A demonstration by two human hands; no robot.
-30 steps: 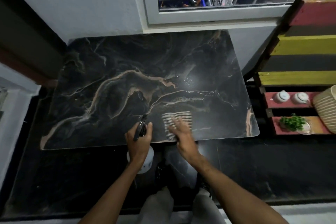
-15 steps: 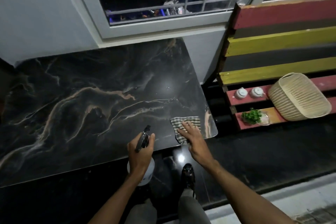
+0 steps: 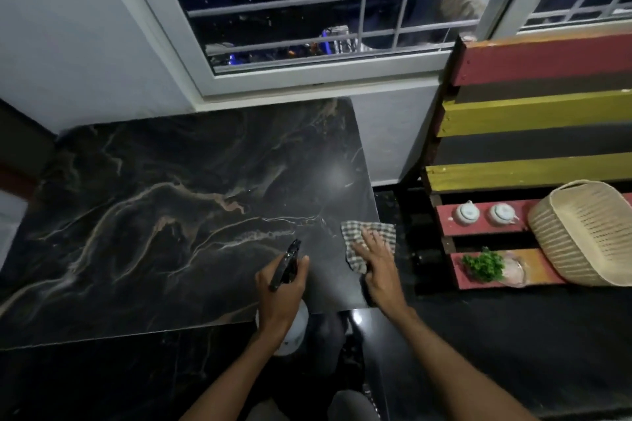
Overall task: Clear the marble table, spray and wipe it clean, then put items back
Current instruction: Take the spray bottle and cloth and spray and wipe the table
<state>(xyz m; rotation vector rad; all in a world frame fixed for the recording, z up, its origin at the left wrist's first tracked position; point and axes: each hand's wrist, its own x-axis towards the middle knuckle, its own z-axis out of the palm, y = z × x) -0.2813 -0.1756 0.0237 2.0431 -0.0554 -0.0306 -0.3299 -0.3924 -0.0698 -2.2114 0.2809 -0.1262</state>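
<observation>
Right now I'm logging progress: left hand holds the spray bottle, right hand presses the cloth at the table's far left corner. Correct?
Not quite. The head view shows the cloth at the table's near right corner, under the right hand. The left hand does hold the spray bottle.

Worktop (image 3: 171,215): polished dark marble with tan and white veins, glossy. On its right edge, checked woven cloth (image 3: 362,236), soft, matt. Near its front edge, spray bottle (image 3: 290,328): white plastic body, black plastic trigger. Right of worktop: painted wooden slat bench (image 3: 533,113), matt; ribbed cream basket (image 3: 588,239); glazed white ceramic pots (image 3: 466,212).
</observation>
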